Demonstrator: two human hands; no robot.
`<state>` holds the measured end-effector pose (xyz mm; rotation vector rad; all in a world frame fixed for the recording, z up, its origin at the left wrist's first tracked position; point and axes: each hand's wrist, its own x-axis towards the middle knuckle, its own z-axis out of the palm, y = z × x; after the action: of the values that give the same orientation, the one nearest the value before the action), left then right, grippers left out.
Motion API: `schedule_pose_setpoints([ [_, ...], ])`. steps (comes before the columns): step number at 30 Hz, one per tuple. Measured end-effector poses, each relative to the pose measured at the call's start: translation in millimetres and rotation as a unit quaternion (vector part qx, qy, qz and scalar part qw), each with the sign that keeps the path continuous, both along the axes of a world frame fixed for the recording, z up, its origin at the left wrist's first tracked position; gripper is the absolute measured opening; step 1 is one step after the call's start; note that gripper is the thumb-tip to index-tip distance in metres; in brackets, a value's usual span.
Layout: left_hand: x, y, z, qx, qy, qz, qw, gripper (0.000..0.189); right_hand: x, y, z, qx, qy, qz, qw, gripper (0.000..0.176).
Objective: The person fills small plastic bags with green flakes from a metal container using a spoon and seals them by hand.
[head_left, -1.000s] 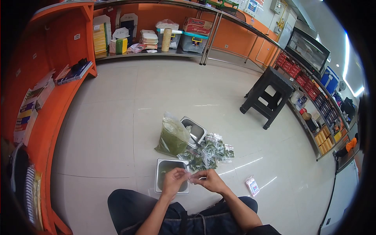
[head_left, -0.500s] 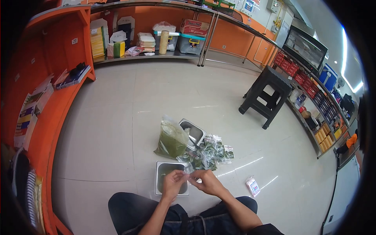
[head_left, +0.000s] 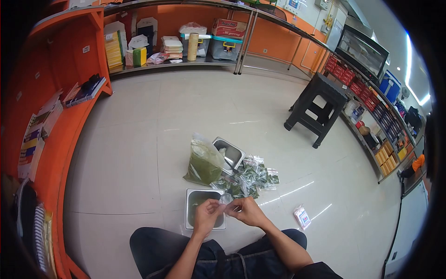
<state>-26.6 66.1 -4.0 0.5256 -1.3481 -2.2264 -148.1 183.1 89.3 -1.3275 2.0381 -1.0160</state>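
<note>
Both my left hand [head_left: 209, 215] and my right hand [head_left: 245, 210] pinch a small clear plastic bag [head_left: 226, 199] between them. They hold it over the right edge of a steel pan [head_left: 189, 209] with a thin green layer inside. Just beyond stands a large clear bag of green powder [head_left: 203, 162], slumped slightly. Against it rests a second steel pan [head_left: 238, 156] with a dark-handled utensil [head_left: 229, 163] in it. Small filled zip bags [head_left: 251, 179] with green contents lie in a heap to the right of the pans.
A pack of small bags [head_left: 302, 216] lies on the floor at the right. Farther off stands a black stool [head_left: 318, 107]. An orange shelf [head_left: 76, 139] runs along the left, and a steel shelf [head_left: 172, 66] with boxes along the back.
The view has shifted slightly. My hands stay pinched on the small bag, with the right hand's fingers turned a little. The pans and filled bags have not moved.
</note>
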Motion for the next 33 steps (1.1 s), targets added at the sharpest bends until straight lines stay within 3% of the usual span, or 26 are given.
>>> schedule_pose_setpoints([
  [9, 1.9, 8.2, -0.5, -0.005, 0.004, -0.037, 0.999, 0.014, 1.0, 12.9, -7.7, -0.016, 0.049, 0.016, 0.999, 0.020],
  [15, 2.2, 1.0, 3.3, -0.019, 0.006, 0.013, 1.000, 0.018, 6.9, -5.7, -10.9, -0.049, 0.100, 0.004, 0.994, 0.015],
  [21, 1.9, 4.1, -2.7, -0.095, -0.025, -0.054, 0.994, 0.016, 3.5, 7.9, -17.9, -0.046, 0.072, -0.045, 0.995, 0.010],
  [27, 0.9, 7.4, 0.1, -0.098, -0.026, -0.008, 0.995, 0.006, 3.9, -1.4, -0.9, -0.058, 0.070, -0.008, 0.996, 0.014],
  [33, 4.6, 2.5, 6.5, -0.117, -0.033, -0.031, 0.992, 0.006, 0.2, 2.9, -15.5, -0.084, 0.163, 0.057, 0.981, 0.016],
])
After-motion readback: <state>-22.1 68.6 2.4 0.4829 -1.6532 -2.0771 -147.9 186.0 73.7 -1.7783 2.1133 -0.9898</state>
